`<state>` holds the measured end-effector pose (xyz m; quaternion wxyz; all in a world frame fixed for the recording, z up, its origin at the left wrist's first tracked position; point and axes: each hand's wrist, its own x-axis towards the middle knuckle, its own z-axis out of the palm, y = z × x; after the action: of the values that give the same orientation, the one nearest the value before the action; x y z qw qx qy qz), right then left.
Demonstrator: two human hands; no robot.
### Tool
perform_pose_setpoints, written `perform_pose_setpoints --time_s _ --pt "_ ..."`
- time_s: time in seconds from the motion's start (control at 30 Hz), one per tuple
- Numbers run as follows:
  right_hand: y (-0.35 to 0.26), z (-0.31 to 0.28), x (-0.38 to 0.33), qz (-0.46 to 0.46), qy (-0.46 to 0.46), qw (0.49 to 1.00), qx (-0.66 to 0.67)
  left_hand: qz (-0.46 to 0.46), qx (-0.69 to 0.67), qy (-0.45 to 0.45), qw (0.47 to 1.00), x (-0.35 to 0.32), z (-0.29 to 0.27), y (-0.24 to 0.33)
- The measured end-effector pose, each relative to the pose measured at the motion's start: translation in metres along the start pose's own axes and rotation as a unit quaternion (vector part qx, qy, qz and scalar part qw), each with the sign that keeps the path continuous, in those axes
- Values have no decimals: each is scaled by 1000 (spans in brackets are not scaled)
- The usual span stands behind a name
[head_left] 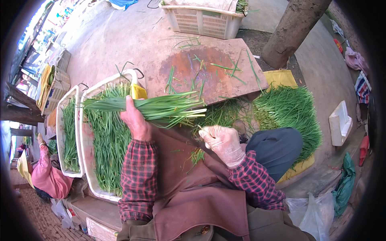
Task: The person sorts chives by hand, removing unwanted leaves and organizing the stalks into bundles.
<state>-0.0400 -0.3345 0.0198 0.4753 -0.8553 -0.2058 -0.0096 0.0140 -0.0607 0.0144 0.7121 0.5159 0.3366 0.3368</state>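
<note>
My left hand [134, 120], bare, is closed round a bunch of garlic chives [169, 109], held level with the pale cut ends to the right and the green leaves to the left. Below those ends my right hand [223, 144], in a thin whitish glove, has its fingertips pinched together; a thin pale wisp shows at them, too small to name. Loose leaf scraps [197, 156] lie on the brown apron [173, 160] across my lap. Under the bunch's left part stands a white crate [89, 160] filled with more chives [108, 148].
To the right, a thick pile of chives [287, 116] lies on yellow sacking [281, 76]. A stained board [181, 64] with scattered leaves is ahead, near a tree trunk [295, 32] and a white crate [205, 22]. At left, a person in pink [50, 172] sits beside another chive crate [69, 136].
</note>
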Motion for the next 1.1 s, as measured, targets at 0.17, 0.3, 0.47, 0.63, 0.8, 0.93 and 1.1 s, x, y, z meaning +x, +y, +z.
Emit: perform_pose_setpoints --time_s 0.17,0.3,0.47,0.63,0.8,0.93,1.1 --pt "-14 -7 51 -175 64 974 -129 30 21 -29 999 -9 5 3" --pt "0 4 69 -157 -16 987 -39 49 38 -57 996 -21 11 9" --pt "6 16 76 -140 -62 988 -22 45 22 -70 996 -29 15 13" --pt "-4 14 77 15 -20 978 206 45 29 -74 996 -27 13 10" --pt "0 2 72 207 -15 863 461 76 65 -88 991 -26 11 3" --pt "22 -11 69 187 73 776 598 54 27 -68 996 -30 16 2" --pt "25 -71 59 99 145 693 699 25 6 -19 999 -4 2 6"
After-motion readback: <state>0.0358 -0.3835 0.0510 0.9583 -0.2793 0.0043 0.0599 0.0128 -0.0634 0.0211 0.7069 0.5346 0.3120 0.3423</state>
